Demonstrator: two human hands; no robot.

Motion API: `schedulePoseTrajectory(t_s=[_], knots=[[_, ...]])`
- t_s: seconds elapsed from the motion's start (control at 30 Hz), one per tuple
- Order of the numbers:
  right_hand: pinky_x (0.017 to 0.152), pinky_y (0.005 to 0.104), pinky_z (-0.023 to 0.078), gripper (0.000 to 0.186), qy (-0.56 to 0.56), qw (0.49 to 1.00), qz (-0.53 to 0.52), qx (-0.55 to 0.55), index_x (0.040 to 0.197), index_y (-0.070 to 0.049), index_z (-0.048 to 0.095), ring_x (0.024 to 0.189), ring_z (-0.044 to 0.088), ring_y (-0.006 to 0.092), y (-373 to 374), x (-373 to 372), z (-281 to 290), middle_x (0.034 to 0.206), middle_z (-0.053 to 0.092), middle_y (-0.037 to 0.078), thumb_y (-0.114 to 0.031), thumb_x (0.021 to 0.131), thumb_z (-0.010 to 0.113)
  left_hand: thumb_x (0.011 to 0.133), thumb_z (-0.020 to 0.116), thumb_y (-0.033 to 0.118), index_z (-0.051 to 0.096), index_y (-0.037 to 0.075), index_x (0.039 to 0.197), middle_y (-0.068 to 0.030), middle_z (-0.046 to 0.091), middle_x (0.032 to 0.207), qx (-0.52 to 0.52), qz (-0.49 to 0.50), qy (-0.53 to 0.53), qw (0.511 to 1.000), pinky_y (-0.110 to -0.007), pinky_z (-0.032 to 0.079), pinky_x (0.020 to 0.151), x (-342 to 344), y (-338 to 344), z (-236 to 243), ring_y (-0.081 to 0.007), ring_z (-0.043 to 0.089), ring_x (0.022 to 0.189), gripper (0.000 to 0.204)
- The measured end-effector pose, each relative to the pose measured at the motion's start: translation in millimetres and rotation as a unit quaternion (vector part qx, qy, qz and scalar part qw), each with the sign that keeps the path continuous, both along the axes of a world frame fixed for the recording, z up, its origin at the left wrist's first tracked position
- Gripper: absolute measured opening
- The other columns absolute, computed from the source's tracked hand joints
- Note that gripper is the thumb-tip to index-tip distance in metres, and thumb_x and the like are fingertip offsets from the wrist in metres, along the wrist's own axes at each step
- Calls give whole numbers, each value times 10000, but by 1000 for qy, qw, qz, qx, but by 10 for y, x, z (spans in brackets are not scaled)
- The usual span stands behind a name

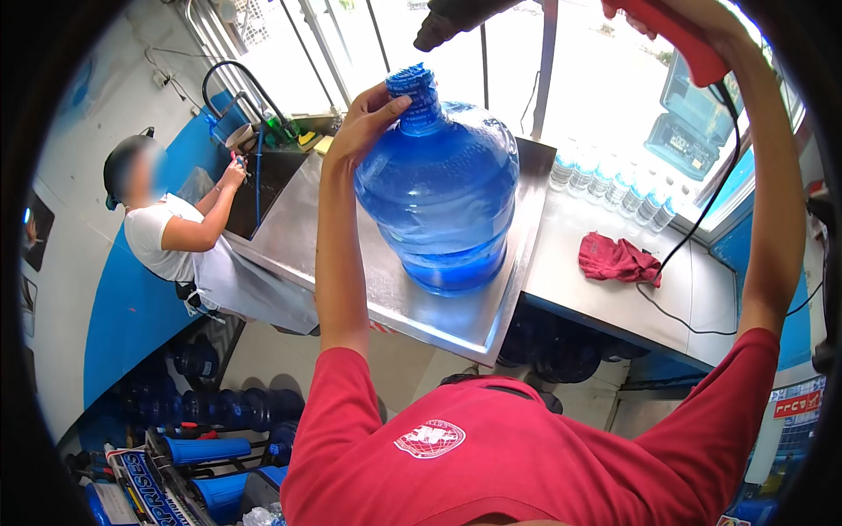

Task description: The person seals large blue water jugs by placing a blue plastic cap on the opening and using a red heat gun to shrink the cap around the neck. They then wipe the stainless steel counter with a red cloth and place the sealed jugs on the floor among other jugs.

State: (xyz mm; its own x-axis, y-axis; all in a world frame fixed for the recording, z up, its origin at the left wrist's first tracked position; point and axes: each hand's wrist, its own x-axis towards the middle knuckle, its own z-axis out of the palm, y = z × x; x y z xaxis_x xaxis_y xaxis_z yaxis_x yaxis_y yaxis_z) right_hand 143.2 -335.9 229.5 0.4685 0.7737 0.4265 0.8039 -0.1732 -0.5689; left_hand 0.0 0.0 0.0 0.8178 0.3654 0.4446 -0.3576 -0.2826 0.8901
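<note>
A large translucent blue water jug (443, 184) stands upright on the steel counter (351, 254). A blue printed shrink seal (410, 88) wraps its neck, its top edge rough above the mouth. My left hand (368, 123) is closed against the seal, thumb in front and the other fingers partly hidden behind. High on the right, my right hand (706, 31) grips the red handle of a heat gun (680, 48). Its dark nozzle points down-left, just above the jug's mouth without touching it. The upper part of the heat gun is cut off by the frame.
A co-worker (180, 219) stands left at a sink (272, 180) with a black tap. Small water bottles (610, 186) line the window side, near a red cloth (618, 259). The gun's black cord (715, 197) hangs over the right counter. More blue jugs (237, 405) lie below.
</note>
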Motion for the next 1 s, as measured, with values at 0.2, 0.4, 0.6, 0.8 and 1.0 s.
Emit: schedulePoseTrajectory(t_s=[0.2,0.4,0.6,0.8,1.0], knots=[[500,242,503,360,-5,1000,4,-21,1053,-1,601,581,612,118,51,49,97,762,667,74,-271,848,724,851,764,295,632,-7,1215,-103,696,1085,69,68,-5,995,-312,492,918,-86,-247,166,-172,642,993,491],[526,218,480,576,-72,997,18,-1,1131,-21,612,598,593,94,-140,254,-507,846,664,72,-516,847,689,859,763,258,631,-16,1198,-84,700,1054,106,228,-80,965,-293,486,914,51,-615,-30,-149,641,964,455],[587,268,514,502,62,995,10,78,1049,-3,655,609,608,110,-339,349,-1306,787,684,75,-453,838,730,938,648,370,603,7,1234,-71,662,1117,13,-54,-13,998,-319,470,963,-61,65,102,-156,609,1054,470],[552,255,512,324,184,969,24,163,1063,-11,660,593,609,102,-409,175,-1841,799,693,87,-253,865,745,931,661,382,605,-1,1240,-58,671,1073,-17,-6,-31,999,-303,474,942,60,25,-26,-151,623,990,496],[538,272,493,291,234,956,29,177,1063,-6,619,593,588,112,-381,103,-2086,802,671,93,-204,873,715,922,679,365,646,-7,1207,-86,697,1066,51,124,-43,990,-284,472,936,-64,-322,72,-156,625,1013,469]])
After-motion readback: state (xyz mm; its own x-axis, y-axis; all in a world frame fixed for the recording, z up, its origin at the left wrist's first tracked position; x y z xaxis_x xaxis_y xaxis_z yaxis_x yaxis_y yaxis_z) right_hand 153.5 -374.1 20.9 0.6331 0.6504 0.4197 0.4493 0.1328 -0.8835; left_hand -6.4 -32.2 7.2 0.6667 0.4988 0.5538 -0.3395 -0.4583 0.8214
